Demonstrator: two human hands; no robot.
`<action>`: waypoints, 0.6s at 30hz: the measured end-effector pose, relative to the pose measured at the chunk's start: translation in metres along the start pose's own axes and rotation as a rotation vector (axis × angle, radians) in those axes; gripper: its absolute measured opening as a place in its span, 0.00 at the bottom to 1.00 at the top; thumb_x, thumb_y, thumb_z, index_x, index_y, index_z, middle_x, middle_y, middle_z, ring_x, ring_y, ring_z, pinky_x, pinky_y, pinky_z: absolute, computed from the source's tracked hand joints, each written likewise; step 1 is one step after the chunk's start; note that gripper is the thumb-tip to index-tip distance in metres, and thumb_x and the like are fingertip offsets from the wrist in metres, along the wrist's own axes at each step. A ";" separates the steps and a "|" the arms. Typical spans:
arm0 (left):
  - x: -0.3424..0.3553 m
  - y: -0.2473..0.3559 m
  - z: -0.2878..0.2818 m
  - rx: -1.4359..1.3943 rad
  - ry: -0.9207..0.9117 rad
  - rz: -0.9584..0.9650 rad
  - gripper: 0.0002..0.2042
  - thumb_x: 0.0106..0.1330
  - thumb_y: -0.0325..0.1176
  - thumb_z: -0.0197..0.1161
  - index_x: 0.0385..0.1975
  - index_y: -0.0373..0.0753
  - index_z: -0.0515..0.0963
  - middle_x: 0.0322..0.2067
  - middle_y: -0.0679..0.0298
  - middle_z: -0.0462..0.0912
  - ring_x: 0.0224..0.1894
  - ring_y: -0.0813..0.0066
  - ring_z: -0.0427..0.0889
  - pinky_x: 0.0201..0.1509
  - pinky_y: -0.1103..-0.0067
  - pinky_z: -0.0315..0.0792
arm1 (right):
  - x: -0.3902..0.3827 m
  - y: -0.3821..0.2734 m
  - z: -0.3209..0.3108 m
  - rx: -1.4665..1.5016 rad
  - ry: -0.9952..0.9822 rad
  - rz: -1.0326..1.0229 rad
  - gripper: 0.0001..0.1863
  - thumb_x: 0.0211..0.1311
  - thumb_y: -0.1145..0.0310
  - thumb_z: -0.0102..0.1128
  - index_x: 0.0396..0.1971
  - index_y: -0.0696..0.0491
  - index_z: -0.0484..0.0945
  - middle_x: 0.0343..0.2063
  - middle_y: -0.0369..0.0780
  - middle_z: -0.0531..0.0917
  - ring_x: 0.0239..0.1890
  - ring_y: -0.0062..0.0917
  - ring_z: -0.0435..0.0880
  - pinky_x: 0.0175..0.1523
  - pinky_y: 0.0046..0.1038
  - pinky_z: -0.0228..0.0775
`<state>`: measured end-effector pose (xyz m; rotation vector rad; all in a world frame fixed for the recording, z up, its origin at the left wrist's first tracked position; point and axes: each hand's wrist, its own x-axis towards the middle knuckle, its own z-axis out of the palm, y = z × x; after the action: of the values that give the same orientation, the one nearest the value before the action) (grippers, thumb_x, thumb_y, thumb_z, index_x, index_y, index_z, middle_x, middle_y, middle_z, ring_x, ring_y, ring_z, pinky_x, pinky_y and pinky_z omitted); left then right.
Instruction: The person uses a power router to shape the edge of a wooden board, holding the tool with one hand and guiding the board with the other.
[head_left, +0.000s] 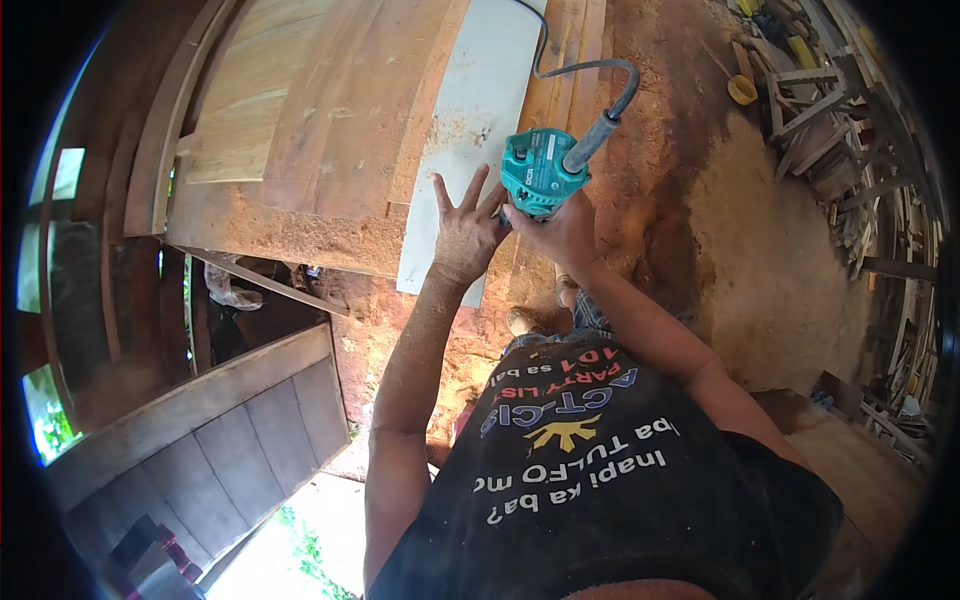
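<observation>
— What sits at the centre of the frame?

— A teal handheld power tool (540, 172), standing upright on the lower part of a pale board (470, 130). Its grey cord (590, 70) loops up from the top and runs off toward the upper edge.

— Who has hold of it?

— The person's right hand (565, 232) grips the tool from below, fingers clamped around its body. The left hand (465, 235) lies flat on the pale board just beside the tool, fingers spread apart, its thumb side touching or nearly touching the tool's base.

— And the board itself?

— It rests on a bench (260, 225) among wider brown planks (330, 110), with sawdust scattered across the wood. The board's near end overhangs the bench edge.

— What lies around the worker?

— Reddish earth floor (720, 230) dusted with sawdust stretches to the right. A heap of wooden offcuts (830, 110) is stacked at the upper right, well apart from the hands. A grey panelled door (220, 430) lies flat at the lower left. The person wears a dark printed shirt (600, 480).
</observation>
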<state>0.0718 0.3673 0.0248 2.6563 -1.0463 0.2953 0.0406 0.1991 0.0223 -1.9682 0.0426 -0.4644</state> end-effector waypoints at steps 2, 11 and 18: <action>0.003 -0.001 0.001 0.008 -0.012 0.001 0.17 0.64 0.43 0.61 0.51 0.47 0.78 0.58 0.71 0.75 0.71 0.63 0.61 0.68 0.31 0.34 | 0.003 0.001 0.000 -0.029 0.009 0.004 0.37 0.41 0.54 0.78 0.48 0.57 0.70 0.35 0.47 0.85 0.36 0.40 0.87 0.40 0.36 0.79; 0.012 -0.004 0.005 0.049 -0.007 0.014 0.19 0.63 0.47 0.62 0.50 0.47 0.78 0.54 0.72 0.76 0.72 0.64 0.60 0.69 0.32 0.33 | 0.013 0.003 -0.002 -0.040 0.021 -0.014 0.38 0.42 0.53 0.78 0.50 0.56 0.70 0.37 0.46 0.85 0.37 0.40 0.87 0.42 0.37 0.79; 0.022 -0.010 0.005 0.088 0.008 0.038 0.19 0.63 0.49 0.61 0.50 0.48 0.79 0.57 0.73 0.76 0.72 0.66 0.59 0.69 0.33 0.33 | 0.025 0.006 -0.001 -0.014 0.030 -0.061 0.38 0.42 0.53 0.78 0.50 0.56 0.69 0.38 0.46 0.84 0.37 0.40 0.87 0.42 0.37 0.79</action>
<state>0.0948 0.3591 0.0249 2.7120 -1.1070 0.3674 0.0645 0.1900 0.0244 -1.9804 0.0047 -0.5355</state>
